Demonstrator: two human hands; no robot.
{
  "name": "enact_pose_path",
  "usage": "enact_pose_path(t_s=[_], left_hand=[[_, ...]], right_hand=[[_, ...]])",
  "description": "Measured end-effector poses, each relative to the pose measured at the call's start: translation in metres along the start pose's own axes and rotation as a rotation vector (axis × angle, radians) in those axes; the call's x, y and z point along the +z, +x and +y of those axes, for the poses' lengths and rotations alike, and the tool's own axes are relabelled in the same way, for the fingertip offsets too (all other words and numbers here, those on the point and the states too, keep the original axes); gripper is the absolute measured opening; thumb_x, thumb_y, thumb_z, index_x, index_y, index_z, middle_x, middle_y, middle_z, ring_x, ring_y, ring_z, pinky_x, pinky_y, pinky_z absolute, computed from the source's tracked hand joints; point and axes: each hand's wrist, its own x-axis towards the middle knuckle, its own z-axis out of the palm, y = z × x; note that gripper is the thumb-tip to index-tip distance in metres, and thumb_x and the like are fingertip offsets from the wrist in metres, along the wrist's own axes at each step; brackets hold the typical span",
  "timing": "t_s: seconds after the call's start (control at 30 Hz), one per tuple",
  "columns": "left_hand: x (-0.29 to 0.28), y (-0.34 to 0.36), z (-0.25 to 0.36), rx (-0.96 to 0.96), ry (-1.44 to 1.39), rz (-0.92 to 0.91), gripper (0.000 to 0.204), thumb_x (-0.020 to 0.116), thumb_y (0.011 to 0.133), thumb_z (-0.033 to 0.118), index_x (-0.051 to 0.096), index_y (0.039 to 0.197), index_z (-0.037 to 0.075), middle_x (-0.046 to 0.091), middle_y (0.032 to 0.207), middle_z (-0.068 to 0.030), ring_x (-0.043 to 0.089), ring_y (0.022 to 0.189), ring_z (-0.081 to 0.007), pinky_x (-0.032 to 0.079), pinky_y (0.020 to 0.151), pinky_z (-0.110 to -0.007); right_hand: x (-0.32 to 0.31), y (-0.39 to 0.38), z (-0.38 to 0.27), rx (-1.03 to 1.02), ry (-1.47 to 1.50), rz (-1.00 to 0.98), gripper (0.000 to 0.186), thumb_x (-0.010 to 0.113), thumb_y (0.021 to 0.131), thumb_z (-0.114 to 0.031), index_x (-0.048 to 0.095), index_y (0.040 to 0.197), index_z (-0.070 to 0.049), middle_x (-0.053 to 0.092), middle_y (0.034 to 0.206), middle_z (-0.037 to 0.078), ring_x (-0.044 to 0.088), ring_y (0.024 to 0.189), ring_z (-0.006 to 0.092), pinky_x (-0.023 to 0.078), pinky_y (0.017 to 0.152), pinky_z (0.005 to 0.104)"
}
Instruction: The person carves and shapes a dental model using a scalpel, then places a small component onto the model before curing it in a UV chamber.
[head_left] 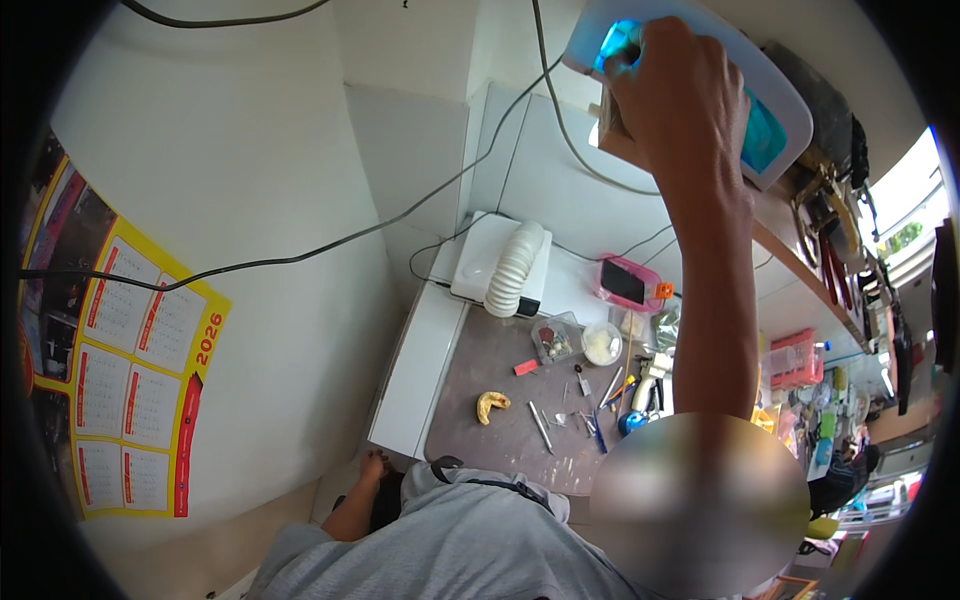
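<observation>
My right hand [690,95] is raised high at the upper right, in front of a white lamp box [785,95] that glows blue inside. Its fingers are curled, with thumb and forefinger closed at the lit opening; what they grip, if anything, is hidden. Low at the left, my left hand [374,464] is beside my lap near the desk's corner, its fingers too small to make out. On the grey-brown desktop [480,350] lies a yellowish, horseshoe-shaped piece [490,407], close to a slim pen-like tool [540,427].
A white ribbed hose [515,268] lies over a white unit at the desk's back. A clear box [555,338], a white tub [601,343] and a pink tray [625,283] stand nearby. A black cable [380,217] crosses overhead. A wooden shelf [800,255] runs along the right.
</observation>
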Motion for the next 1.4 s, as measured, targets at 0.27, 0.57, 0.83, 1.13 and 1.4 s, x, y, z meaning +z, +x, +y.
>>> enact_pose_path(t_s=[0.27,0.57,0.83,1.13,1.4], left_hand=[[-0.001,-0.089,0.074,0.668,0.137,0.840,0.036,0.048,0.103,0.020,0.053,0.128,-0.006,0.062,0.102,-0.0185,0.062,0.088,-0.0326,0.050,0.087,-0.041],[0.136,-0.362,0.278,1.048,-0.042,-0.661,0.036,0.058,0.104,0.027,0.063,0.122,-0.004,0.063,0.099,-0.0070,0.061,0.088,-0.0130,0.051,0.080,-0.028],[0.176,-0.414,0.286,1.102,0.037,-0.964,0.020,0.069,0.092,-0.003,0.066,0.112,-0.005,0.059,0.109,-0.0125,0.067,0.095,-0.0178,0.060,0.085,-0.030],[0.202,-0.426,0.267,1.502,0.192,-0.702,0.022,0.076,0.083,-0.005,0.072,0.103,0.004,0.071,0.097,-0.0105,0.072,0.085,-0.0195,0.061,0.071,-0.028],[0.210,-0.438,0.261,1.689,0.200,-0.659,0.026,0.079,0.081,-0.002,0.070,0.103,0.005,0.073,0.095,-0.0107,0.073,0.083,-0.0202,0.061,0.067,-0.028]], right_hand=[[-0.067,-0.108,0.028,0.006,0.523,-0.137,0.014,0.065,0.094,-0.009,0.069,0.104,0.000,0.063,0.072,0.007,0.053,0.051,0.0099,0.048,0.054,0.0250],[-0.050,-0.304,-0.001,0.852,1.442,-0.750,0.010,0.069,0.092,0.000,0.072,0.099,0.006,0.075,0.084,0.011,0.073,0.074,0.0132,0.059,0.066,0.0237],[-0.066,-0.326,0.029,0.837,1.537,-0.762,0.010,0.070,0.092,-0.002,0.072,0.097,0.006,0.074,0.082,0.010,0.073,0.074,0.0134,0.059,0.067,0.0240],[-0.077,-0.346,0.062,1.000,1.788,-0.750,0.012,0.069,0.094,-0.002,0.070,0.101,0.008,0.075,0.087,0.012,0.073,0.079,0.0145,0.059,0.070,0.0242],[-0.081,-0.360,0.061,0.782,1.756,-0.437,0.019,0.074,0.085,0.007,0.068,0.103,0.008,0.073,0.095,0.016,0.073,0.090,0.0188,0.060,0.081,0.0288]])
